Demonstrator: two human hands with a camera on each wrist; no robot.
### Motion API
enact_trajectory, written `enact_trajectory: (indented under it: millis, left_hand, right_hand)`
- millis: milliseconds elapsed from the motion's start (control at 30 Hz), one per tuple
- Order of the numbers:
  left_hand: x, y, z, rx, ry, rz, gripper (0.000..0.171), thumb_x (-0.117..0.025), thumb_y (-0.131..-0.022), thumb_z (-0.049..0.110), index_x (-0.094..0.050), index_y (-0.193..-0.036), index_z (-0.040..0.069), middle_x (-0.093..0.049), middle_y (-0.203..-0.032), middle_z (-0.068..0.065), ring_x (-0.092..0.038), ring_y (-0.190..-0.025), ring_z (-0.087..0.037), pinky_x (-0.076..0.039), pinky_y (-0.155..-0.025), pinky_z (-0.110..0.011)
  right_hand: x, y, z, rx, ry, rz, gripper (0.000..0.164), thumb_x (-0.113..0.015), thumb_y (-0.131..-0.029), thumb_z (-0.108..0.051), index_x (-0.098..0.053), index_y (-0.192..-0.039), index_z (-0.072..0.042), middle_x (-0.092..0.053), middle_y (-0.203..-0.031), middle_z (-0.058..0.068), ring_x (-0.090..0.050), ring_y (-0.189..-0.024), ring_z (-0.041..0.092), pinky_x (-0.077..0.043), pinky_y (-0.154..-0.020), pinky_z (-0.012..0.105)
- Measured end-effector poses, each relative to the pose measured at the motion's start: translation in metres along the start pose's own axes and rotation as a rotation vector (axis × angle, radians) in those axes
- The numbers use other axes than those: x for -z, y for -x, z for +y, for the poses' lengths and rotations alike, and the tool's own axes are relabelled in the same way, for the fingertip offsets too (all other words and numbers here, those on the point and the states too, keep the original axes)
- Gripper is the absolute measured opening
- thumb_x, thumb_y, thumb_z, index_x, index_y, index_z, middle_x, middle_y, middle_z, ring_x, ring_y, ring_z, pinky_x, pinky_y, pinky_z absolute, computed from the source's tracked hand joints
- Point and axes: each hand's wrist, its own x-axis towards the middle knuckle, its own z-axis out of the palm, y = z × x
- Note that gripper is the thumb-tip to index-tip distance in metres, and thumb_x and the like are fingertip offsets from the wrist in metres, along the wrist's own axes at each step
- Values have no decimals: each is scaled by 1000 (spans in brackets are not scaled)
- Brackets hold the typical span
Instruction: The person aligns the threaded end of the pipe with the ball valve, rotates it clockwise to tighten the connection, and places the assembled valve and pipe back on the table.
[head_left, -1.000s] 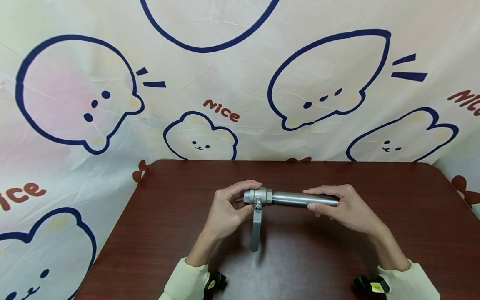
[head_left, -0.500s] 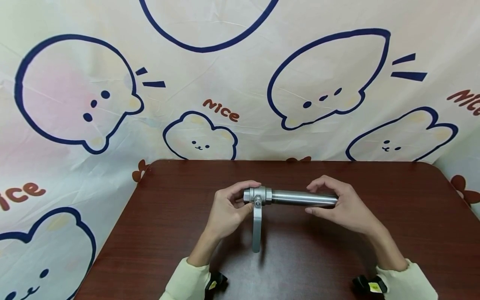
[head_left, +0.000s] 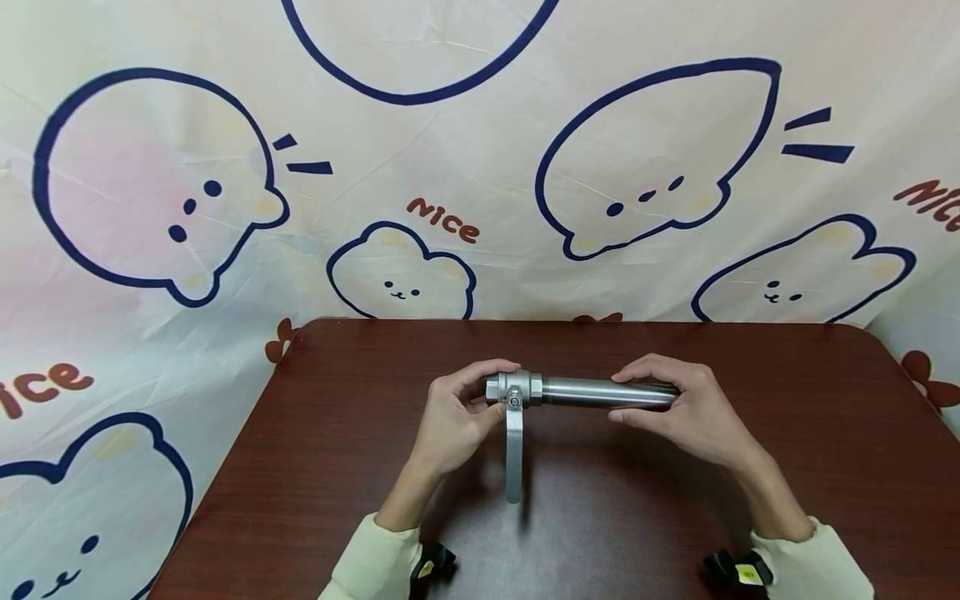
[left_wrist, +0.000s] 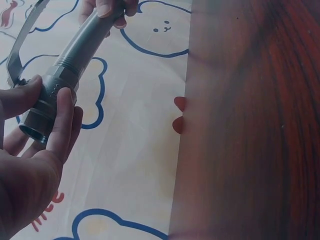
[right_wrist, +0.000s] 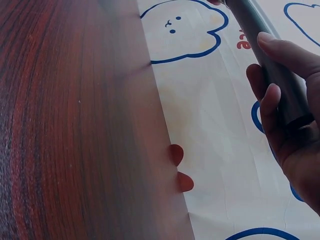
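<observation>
A steel ball valve [head_left: 516, 390] with a long flat lever handle [head_left: 513, 458] is joined to a smooth steel pipe [head_left: 585, 392]; thread shows at the joint in the left wrist view. My left hand [head_left: 455, 421] grips the valve body, thumb on the near side and fingers on the far side. The lever points toward me. At the pipe's other end my right hand [head_left: 693, 408] holds the pipe between thumb and fingers. In the right wrist view the thumb [right_wrist: 285, 50] lies along the pipe [right_wrist: 280, 75], with fingers curled round beneath it.
Valve and pipe are held up over a dark brown wooden table [head_left: 337, 400]. Behind it hangs a pale curtain [head_left: 495, 150] printed with blue-outlined cartoon animals. Black wrist straps [head_left: 738, 570] sit at both light sleeves.
My right fingers and thumb spread away from the pipe half a second ago and have now come back in around it. The left hand and valve have stayed nearly still.
</observation>
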Motion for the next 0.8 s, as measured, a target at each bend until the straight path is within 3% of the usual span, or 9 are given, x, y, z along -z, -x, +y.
enact_trajectory:
  millis: [300, 667, 800]
  left_hand:
    - [0, 1, 1, 10, -1, -4, 51, -69, -82, -22, -75, -126, 3, -75, -121, -21, -67, -93, -17, -63, -78, -23]
    - [0, 1, 1, 9, -6, -27, 55, -69, -82, -22, -75, -127, 8, -75, -123, -17, -66, -90, -20, -60, -73, -22]
    - [0, 1, 0, 2, -6, -30, 55, -69, -82, -22, -75, -127, 8, -75, -125, -16, -67, -91, -21, -60, -73, -23]
  right_hand:
    - [2, 1, -1, -38, -10, -25, 43, -95, -81, -12, -80, -119, -26, -78, -110, -7, -67, -82, 12, -55, -71, 25]
    - [6, 1, 1, -103, -99, -98, 33, -86, -91, -11, -80, -122, -20, -78, -105, 3, -67, -75, 14, -58, -65, 27]
    - [7, 1, 1, -143, -138, -127, 30, -82, -95, -13, -79, -124, -18, -77, -102, 5, -71, -72, 20, -59, -63, 29]
